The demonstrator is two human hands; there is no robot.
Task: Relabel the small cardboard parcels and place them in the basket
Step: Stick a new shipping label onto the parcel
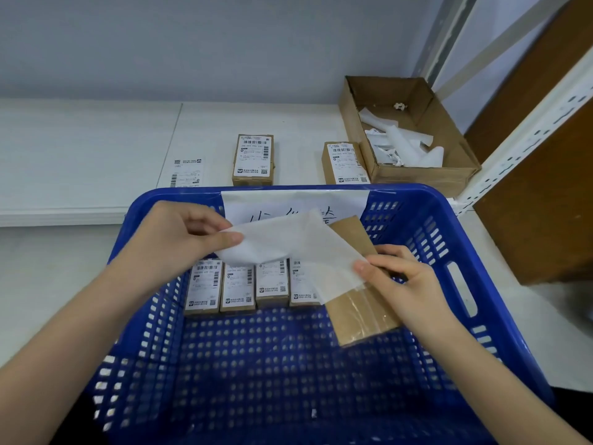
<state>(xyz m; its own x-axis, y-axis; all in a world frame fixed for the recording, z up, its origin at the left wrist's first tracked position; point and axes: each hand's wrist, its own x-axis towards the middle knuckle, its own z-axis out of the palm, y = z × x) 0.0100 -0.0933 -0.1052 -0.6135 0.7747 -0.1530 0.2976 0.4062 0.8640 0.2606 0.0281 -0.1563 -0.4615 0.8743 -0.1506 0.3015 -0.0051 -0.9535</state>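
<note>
While the left hand [179,239] pinches a thin white label sheet [288,248], the right hand's [407,284] fingers grip a plain brown cardboard parcel [362,316], tape-glossed, over the perforated blue basket [256,364].

White shelf [96,149] carries two parcels [253,159], label sheet [187,172], scrap box [407,130].

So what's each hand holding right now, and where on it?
Left hand pinches the white label sheet at its left edge; right hand grips the brown parcel at its right side.
</note>
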